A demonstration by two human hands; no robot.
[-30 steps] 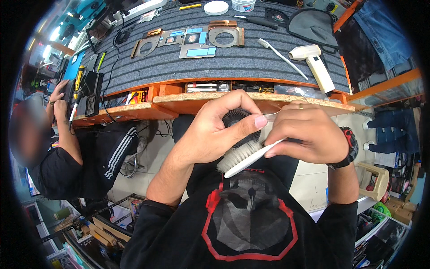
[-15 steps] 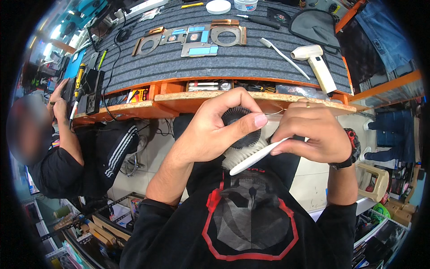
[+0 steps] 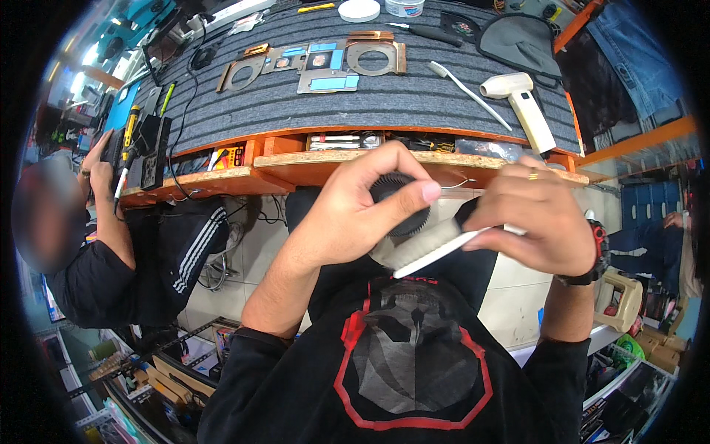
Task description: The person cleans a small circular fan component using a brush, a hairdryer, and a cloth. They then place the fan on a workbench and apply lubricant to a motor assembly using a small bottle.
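My left hand (image 3: 362,200) is closed around a round black cooling fan (image 3: 405,207) with fine blades, gripping it between thumb and fingers in front of the bench edge. In my right hand (image 3: 529,214) is the handle of a white brush (image 3: 429,251) with pale, dense bristles. The bristles face the fan's lower rim and lie close against it; blur hides whether they touch. Beyond both hands, on the ribbed grey mat (image 3: 259,115), lies a copper and metal heatsink plate (image 3: 325,63) with blue pads and two ring-shaped openings.
A white toothbrush (image 3: 470,96) and a cream handheld blower (image 3: 525,107) lie on the mat's right side. An open drawer (image 3: 421,140) with tools sits under the bench edge. At the left another person (image 3: 89,244) works at the bench. A white lid (image 3: 359,10) is at the back.
My right hand has moved a little to the right, carrying the brush slightly away from the fan. The left hand and fan stay nearly in place.
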